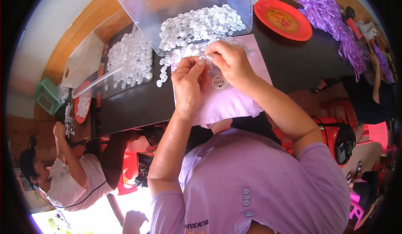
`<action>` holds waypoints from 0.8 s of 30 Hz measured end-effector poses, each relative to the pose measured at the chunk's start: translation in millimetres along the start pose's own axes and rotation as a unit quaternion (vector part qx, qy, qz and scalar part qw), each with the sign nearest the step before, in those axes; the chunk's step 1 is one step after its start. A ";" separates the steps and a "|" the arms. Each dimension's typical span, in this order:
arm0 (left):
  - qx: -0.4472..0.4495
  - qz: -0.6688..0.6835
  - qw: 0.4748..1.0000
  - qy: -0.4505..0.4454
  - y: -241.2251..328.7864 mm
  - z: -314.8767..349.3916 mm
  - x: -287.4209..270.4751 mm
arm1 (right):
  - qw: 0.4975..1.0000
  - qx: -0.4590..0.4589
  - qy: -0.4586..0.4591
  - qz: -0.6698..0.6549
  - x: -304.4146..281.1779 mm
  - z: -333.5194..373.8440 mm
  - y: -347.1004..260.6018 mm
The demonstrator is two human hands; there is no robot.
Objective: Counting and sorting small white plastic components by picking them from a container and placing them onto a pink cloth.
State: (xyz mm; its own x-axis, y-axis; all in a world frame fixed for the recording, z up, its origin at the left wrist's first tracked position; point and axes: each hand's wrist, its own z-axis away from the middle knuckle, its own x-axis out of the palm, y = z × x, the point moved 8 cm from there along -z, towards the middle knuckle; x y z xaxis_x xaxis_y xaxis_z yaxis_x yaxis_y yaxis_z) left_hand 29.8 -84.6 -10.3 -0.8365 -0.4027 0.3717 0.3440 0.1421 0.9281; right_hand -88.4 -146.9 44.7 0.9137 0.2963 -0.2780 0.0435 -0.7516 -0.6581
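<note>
My left hand (pixel 188 83) and my right hand (pixel 234 64) meet above a pink cloth (pixel 213 108) at the near table edge. Thumbs and fingertips of both are pinched together on a small white plastic piece (pixel 203 58), mostly hidden by the fingers. Just beyond my hands lies a loose spread of similar white oval pieces (pixel 186 51), which look to have holes. More of them heap up in a large clear plastic bin (pixel 144 14) tipped toward me. Left of it, a clear tray holds a pile of white pieces (pixel 130 56).
A red plate (pixel 307 29) and a bundle of purple ribbon strips (pixel 322 12) lie right on the dark table (pixel 136 112). At the left are a white perforated basket (pixel 83 58), a green basket (pixel 47 96) and a seated person (pixel 79 171). Other people sit at the right.
</note>
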 end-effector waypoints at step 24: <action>0.079 -0.021 0.997 -0.008 -6.3 -5.8 -3.9 | 0.996 0.027 -0.076 0.021 7.8 1.5 -3.2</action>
State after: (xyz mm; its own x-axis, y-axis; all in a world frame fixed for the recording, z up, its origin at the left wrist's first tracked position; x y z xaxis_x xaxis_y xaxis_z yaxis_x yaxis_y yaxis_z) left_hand 33.4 -89.1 -17.7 -0.8560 -0.3969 0.3313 0.2376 0.2671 0.9339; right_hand -82.0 -141.3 43.6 0.8420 0.3542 -0.4070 -0.0197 -0.7337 -0.6792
